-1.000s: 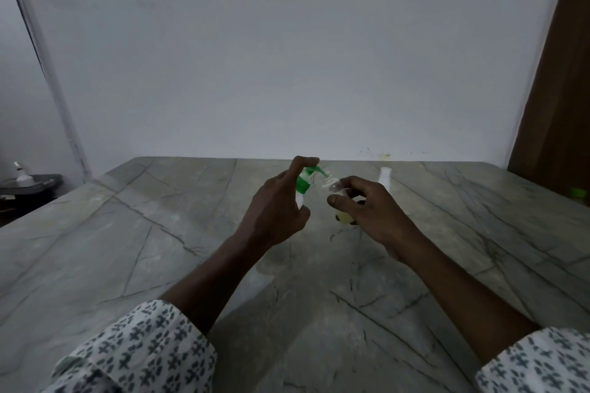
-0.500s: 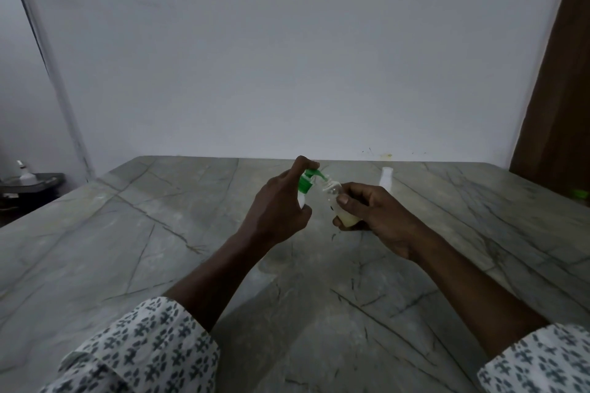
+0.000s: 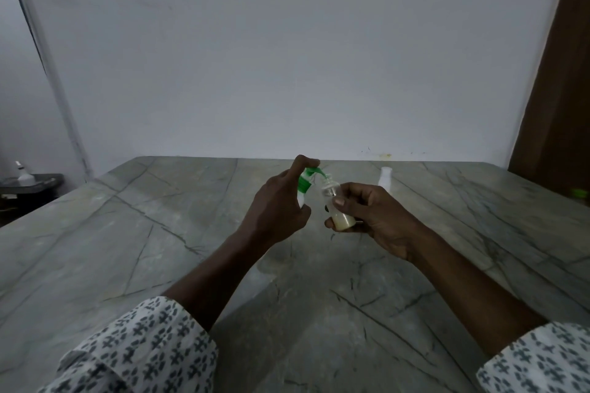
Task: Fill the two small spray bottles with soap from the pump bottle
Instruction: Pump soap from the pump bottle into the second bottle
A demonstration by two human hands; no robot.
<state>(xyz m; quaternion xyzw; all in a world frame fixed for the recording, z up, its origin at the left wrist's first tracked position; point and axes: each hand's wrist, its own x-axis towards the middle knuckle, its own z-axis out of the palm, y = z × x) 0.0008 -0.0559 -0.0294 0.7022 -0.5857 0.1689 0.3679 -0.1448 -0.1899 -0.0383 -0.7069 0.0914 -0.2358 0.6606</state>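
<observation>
Three bottles by my count: one pump bottle with a green top, two small ones. The left hand has its fingers wrapped round the pump bottle, index finger on the pump, spout right over the open neck of a clear small bottle. The right hand grips that one up above the tabletop, yellowish soap in its bottom part. The other small bottle, white, stands upright on the tabletop behind the right hand.
</observation>
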